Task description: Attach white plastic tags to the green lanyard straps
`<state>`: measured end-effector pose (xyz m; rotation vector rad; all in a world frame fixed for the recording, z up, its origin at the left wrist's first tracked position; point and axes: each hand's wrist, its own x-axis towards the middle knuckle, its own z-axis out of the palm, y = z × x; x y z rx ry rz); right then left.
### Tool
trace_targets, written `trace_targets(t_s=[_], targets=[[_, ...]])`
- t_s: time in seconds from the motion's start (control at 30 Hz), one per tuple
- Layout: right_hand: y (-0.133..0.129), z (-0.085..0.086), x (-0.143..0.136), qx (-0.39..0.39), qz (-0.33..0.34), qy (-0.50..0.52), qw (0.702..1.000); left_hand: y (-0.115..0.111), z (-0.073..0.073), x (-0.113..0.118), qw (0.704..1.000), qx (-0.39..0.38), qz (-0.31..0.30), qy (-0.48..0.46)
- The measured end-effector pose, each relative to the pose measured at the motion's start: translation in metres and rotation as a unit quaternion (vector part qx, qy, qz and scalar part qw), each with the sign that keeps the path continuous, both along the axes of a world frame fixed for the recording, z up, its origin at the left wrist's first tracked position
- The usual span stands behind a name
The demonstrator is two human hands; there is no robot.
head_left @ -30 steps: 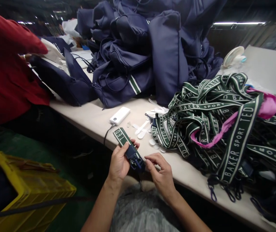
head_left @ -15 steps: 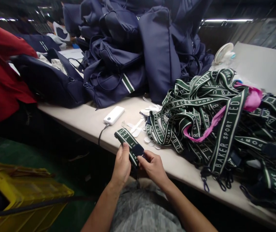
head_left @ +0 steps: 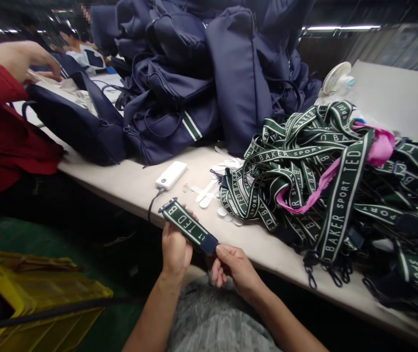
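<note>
The right hand's (head_left: 238, 266) fingertips pinch the green strap's (head_left: 188, 225) dark tab (head_left: 209, 243), the left hand (head_left: 176, 249) wraps its middle, just nearside of the white power bank (head_left: 171, 175), whose cable (head_left: 150, 204) could snag the strap if swung leftward.

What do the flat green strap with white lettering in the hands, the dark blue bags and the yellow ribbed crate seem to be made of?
Flat green strap: probably woven webbing, matt; the letters look woven in.
Dark blue bags: perhaps synthetic leather or coated fabric, smooth; soft sheen and folds.
Yellow ribbed crate: likely hard plastic, slightly glossy; stiff ribbed walls.
</note>
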<state>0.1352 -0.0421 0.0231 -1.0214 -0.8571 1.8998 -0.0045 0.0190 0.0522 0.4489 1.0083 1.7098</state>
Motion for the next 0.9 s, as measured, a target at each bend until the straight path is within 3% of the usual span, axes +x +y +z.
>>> trace_targets(t_s=[0.13, 0.27, 0.43, 0.57, 0.77, 0.9], targets=[[-0.001, -0.012, -0.010, -0.008, 0.007, -0.038, 0.999, -0.002, 0.006, 0.003, 0.999, -0.004, -0.045, -0.024], [0.002, -0.014, -0.012, 0.071, -0.057, -0.103, 0.990, -0.008, 0.006, 0.011, 0.998, -0.038, -0.047, 0.013], [0.002, -0.006, -0.012, 0.226, -0.115, -0.257, 0.933, -0.012, -0.002, 0.016, 0.987, -0.044, -0.043, 0.147], [0.006, 0.007, -0.012, 0.335, -0.109, -0.267, 0.897, -0.016, -0.003, 0.015, 0.958, -0.036, -0.079, 0.272], [0.028, 0.017, -0.008, 0.321, -0.154, -0.288, 0.889, -0.020, -0.003, 0.012, 0.936, -0.018, -0.190, 0.295], [0.033, 0.023, -0.010, 0.295, -0.159, -0.300, 0.893, -0.024, -0.004, 0.009, 0.932, -0.040, -0.212, 0.290]])
